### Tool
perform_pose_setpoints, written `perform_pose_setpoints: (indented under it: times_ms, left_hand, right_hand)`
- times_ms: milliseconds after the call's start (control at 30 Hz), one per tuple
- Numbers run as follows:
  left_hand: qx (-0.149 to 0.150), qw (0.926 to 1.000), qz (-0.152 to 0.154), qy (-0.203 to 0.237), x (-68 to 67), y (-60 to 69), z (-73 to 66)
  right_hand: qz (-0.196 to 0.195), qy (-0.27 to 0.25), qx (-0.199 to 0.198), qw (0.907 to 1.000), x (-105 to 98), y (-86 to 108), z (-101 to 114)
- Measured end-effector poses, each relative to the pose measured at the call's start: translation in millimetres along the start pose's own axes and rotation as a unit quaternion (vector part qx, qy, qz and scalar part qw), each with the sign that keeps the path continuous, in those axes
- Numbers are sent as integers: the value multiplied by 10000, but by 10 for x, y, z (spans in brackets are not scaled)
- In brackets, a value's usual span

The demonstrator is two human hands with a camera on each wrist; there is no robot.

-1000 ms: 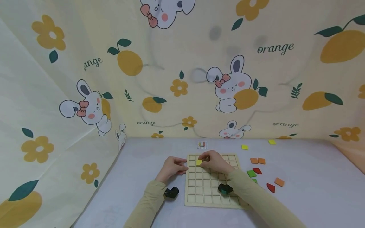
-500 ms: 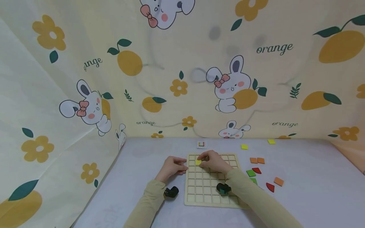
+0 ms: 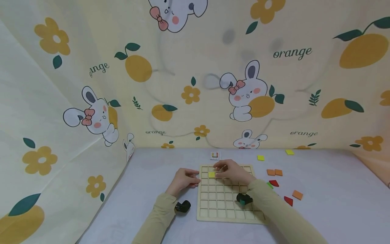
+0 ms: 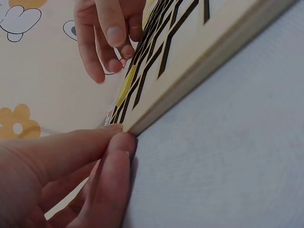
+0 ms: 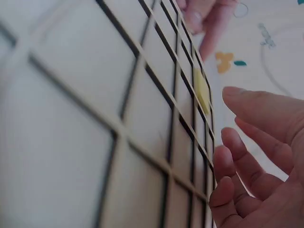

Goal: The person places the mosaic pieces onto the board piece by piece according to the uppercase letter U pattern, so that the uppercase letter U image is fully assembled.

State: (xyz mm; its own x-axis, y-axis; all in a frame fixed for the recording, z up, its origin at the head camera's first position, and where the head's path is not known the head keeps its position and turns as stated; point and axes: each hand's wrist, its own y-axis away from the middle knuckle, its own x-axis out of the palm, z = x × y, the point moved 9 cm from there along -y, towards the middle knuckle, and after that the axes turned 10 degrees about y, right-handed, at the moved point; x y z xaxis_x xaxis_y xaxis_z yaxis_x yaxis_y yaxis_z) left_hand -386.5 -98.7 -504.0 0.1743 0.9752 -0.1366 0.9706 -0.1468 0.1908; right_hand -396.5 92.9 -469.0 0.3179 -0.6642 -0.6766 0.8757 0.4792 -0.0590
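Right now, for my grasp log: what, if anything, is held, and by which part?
The left grip pinches the grid board by its left edge; the right grip holds nothing.

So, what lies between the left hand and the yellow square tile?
In the head view, only the grid board's left rim and one bare cell separate the left hand from the yellow square tile.

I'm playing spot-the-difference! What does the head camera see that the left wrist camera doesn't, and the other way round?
Only the head view: the loose orange tiles and both sleeves.
Only the left wrist view: a clear close-up of the thumbnail on the right hand.
Both: the two hands, the gridded board with a yellow tile on it, and the patterned cloth.
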Motion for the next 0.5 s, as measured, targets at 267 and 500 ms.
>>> perform_pose_setpoints:
  times_ms: [267,500]
  left_hand:
    - [-99,9999,-11,25,-21,31,-6]
    - [-46,10000,54,49,-3,31,-20]
  right_hand:
    - [-250,105,-276,9993,-423,160,-46]
    - [-677,255,-176,9972,-825,265,-260]
